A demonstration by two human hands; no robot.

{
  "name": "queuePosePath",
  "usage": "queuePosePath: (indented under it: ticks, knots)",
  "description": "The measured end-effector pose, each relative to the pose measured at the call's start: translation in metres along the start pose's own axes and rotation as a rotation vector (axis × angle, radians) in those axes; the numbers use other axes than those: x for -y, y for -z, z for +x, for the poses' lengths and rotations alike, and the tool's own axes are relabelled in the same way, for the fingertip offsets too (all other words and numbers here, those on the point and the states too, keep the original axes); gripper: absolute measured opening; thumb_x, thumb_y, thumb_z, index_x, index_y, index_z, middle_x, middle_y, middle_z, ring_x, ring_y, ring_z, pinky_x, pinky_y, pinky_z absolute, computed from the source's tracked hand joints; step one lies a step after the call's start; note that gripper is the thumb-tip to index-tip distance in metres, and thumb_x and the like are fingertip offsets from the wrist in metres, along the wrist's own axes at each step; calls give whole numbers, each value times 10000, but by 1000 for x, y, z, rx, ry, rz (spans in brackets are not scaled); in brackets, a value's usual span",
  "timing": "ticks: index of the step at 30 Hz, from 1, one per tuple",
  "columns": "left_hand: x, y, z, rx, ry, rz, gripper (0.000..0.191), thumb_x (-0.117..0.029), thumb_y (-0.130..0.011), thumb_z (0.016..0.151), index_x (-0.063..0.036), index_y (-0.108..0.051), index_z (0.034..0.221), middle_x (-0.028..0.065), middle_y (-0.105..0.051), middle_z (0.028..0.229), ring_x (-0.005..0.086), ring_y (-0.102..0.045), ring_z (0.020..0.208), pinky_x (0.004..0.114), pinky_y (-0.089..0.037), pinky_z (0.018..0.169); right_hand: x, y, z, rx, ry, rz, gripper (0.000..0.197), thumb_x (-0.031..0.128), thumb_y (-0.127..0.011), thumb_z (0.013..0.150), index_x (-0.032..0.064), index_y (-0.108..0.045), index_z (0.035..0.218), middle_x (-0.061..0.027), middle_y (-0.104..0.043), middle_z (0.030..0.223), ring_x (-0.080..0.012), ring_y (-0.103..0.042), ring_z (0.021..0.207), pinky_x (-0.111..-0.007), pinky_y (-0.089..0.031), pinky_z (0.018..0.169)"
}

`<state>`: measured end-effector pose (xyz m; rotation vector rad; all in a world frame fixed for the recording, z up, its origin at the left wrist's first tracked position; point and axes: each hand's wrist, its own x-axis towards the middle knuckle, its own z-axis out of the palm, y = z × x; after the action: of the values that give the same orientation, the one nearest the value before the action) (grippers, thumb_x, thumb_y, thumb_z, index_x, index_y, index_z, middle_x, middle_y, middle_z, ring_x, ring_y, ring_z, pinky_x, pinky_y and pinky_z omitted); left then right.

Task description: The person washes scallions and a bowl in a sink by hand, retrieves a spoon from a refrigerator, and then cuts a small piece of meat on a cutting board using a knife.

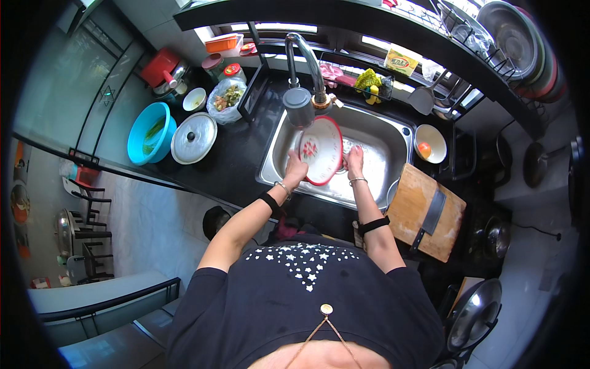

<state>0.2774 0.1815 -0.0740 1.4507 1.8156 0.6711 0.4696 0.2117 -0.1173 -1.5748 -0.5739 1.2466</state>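
A white enamel basin (321,150) with a red rim and a floral pattern is tilted over the stainless steel sink (375,152). My left hand (296,168) grips its left edge, the thumb on the inner side. On the basin's other side my right hand (354,161) is close to the rim, partly blurred; whether it touches the basin cannot be told. Above the basin's upper left stands the chrome faucet (302,44) with a grey cylindrical fitting (297,104) at its outlet.
Left of the sink are a pot lid (194,138), a blue basin (150,133) with greens and a bag-lined container of scraps (226,102). To the right, a cleaver (433,214) lies on a wooden cutting board (408,196), below a bowl (435,133) holding a reddish item.
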Motion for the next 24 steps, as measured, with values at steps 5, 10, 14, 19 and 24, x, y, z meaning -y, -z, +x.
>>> queuePosePath:
  ticks: [5,10,14,19,24]
  knots:
    - [-4,23,-26,353,486,-864,410,53,-416,629,52,-405,1039,159,-515,903,325,-572,840,509,-520,649,2,-7,2,345,323,-440,515,308,-437,864,43,-337,1294,-185,-372,1302,-281,-356,1211,-328,-300,980]
    - [46,56,-37,402,586,-1057,397,27,-427,651,60,-410,1046,165,-527,936,302,-583,832,466,-518,709,45,18,-51,187,462,-554,484,243,-503,816,10,-405,1229,-203,-444,1226,-306,-434,1133,-343,-345,943]
    - [61,95,-51,340,548,-1046,394,27,-441,666,72,-423,1057,164,-550,921,290,-602,806,446,-524,703,2,99,-65,311,516,-1098,482,246,-537,790,16,-439,1202,-210,-488,1165,-322,-499,1043,-359,-389,896]
    - [106,154,-78,259,517,-1079,310,-6,-482,687,71,-488,987,156,-572,888,272,-606,789,436,-525,693,-18,167,-173,567,370,-1317,579,250,-631,702,80,-428,1217,-270,-399,1212,-389,-409,1105,-415,-356,927]
    - [170,220,-124,12,520,-1193,207,-40,-499,688,31,-526,880,107,-567,789,233,-586,696,396,-512,627,-63,173,-216,414,755,-1714,643,8,-555,670,125,-378,1277,-201,-318,1304,-352,-375,1130,-405,-337,934]
